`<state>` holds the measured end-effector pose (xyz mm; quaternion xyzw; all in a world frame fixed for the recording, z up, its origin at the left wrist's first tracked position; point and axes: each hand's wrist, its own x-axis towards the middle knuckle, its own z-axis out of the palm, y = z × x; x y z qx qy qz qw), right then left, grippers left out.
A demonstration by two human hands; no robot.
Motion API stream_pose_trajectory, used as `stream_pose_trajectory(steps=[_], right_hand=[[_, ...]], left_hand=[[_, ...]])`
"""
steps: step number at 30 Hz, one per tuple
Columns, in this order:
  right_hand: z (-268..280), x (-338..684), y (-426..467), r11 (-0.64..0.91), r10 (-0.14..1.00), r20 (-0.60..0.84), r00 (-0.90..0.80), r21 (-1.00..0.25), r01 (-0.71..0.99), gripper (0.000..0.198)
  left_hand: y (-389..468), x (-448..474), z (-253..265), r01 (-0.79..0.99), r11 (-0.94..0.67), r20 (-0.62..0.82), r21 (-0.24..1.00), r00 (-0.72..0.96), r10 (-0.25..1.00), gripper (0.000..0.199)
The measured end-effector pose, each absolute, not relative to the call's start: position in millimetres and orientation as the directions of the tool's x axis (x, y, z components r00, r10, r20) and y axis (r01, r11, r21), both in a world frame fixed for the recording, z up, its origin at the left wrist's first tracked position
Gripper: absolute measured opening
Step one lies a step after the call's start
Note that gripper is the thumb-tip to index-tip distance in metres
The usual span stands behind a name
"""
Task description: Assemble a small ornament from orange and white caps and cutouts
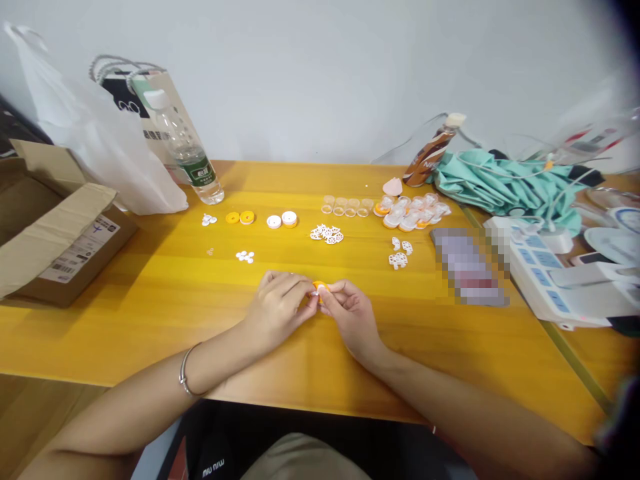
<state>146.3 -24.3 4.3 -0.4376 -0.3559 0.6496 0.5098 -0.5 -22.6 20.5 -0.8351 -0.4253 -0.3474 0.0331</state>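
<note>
My left hand and right hand meet at the fingertips, and between them I pinch a small orange disc. Both grips are closed down on it, thumbs and forefingers pressed to its rim from either side, the other fingers curled in. Only a sliver of the disc shows between my fingers, so I cannot tell which way its face points or how its axis lies. It sits just above the tabletop, directly between my two hands, whose heels rest on the wood.

Beyond my grip, a cluster of white spoked wheels lies near, with more white bits off to the right and a few tiny white pieces to the left. Further out is a row of orange and white discs, a line of clear cups and a heap of assembled parts. Far left stand a water bottle and a cardboard box; far right, a power strip and teal cloth. A pale wall backs the yellow tabletop.
</note>
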Motion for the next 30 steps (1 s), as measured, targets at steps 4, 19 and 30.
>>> stream_pose_trajectory(steps=[4,19,30], right_hand=[[7,148,-24,-0.345,0.938,-0.302,-0.168,-0.820,-0.456,0.023],[10,155,-24,-0.442,0.897,-0.354,-0.265,-0.707,-0.552,0.020],[8,157,-21,-0.456,0.889,-0.381,-0.254,-0.686,-0.567,0.021]], left_hand=[[-23,-1,20,0.697,-0.677,0.642,0.237,0.411,0.647,0.008],[-23,-8,23,0.629,-0.774,0.673,0.079,0.538,0.507,0.015],[-25,-5,22,0.651,-0.751,0.590,-0.114,0.652,0.476,0.012]])
